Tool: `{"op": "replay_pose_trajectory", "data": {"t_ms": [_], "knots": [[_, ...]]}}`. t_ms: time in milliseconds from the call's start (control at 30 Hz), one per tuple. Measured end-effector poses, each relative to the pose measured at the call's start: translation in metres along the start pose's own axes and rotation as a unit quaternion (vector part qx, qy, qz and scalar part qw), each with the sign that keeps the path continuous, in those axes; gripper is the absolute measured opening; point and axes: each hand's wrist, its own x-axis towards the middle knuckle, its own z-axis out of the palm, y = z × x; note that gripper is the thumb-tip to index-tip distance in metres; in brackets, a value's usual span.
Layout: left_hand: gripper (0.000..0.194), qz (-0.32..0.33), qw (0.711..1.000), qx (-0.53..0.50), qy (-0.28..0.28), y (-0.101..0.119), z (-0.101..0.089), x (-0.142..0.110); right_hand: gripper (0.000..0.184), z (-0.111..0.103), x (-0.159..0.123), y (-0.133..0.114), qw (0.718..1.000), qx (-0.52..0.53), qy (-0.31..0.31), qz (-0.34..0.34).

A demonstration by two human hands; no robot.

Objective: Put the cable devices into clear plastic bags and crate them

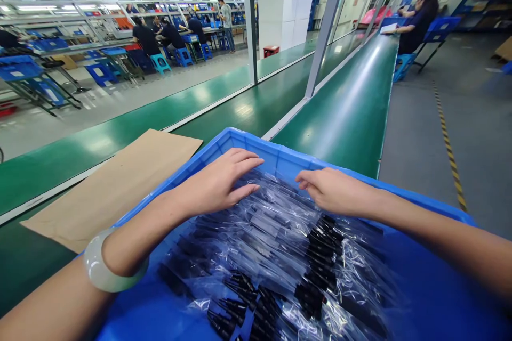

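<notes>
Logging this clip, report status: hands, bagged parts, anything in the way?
Left hand open over bagged black parts; right hand curled, grip unclear. Bags lie in blue bin. Nothing visibly blocking.

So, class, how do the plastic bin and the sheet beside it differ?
The bin is blue; the sheet is brown. The bin has raised walls, while the sheet is flat. The bin holds bagged black parts; the sheet lies on a green bench. Both have straight sides.
</notes>
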Motion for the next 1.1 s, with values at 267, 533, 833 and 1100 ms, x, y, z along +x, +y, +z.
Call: {"op": "replay_pose_trajectory", "data": {"t_ms": [267,533,833,1100], "knots": [[0.048,-0.021,1.000,-0.007,0.018,-0.010,-0.001,-0.003,0.037,0.007,-0.004,-0.007,0.998,0.050,-0.025,-0.026],[0.050,-0.042,0.999,-0.012,0.016,-0.017,-0.001,-0.004,0.036,0.003,-0.008,-0.012,0.997,0.064,0.013,-0.037],[0.050,-0.046,0.999,-0.012,0.010,-0.018,-0.001,-0.004,0.039,0.006,-0.004,-0.008,0.999,0.022,-0.028,-0.012],[0.051,-0.051,0.998,-0.016,0.011,-0.020,-0.001,-0.005,0.034,0.011,-0.011,-0.019,0.996,0.039,-0.066,-0.056]]}}
